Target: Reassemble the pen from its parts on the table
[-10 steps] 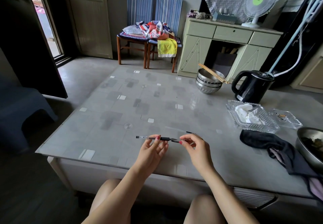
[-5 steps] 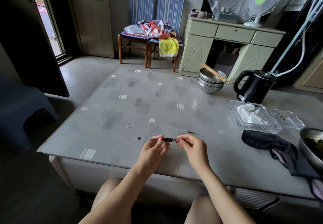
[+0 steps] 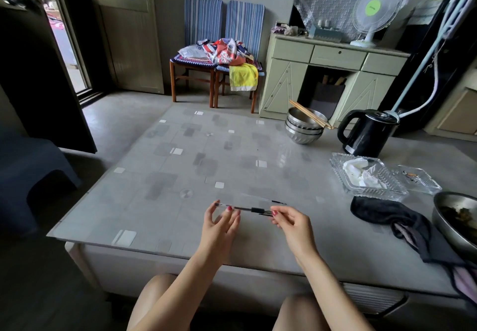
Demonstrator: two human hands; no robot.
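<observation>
I hold a clear pen barrel with a black grip section (image 3: 245, 208) level above the near part of the glass-topped table (image 3: 180, 170). My left hand (image 3: 219, 223) pinches its left, clear end between thumb and fingers. At the barrel's black right end, my right hand (image 3: 290, 223) grips it with the fingertips. A thin refill with a dark tip (image 3: 268, 199) lies on the table just beyond the barrel.
On the right stand a glass tray with tissue (image 3: 366, 175), a smaller glass dish (image 3: 415, 179), a black kettle (image 3: 366, 133), a dark cloth (image 3: 392, 219) and a metal bowl (image 3: 454, 217). Stacked steel bowls with chopsticks (image 3: 304, 126) sit at the back.
My left hand has slid left along the barrel toward its clear end. My right hand has closed in onto the black end. The pen stays level.
</observation>
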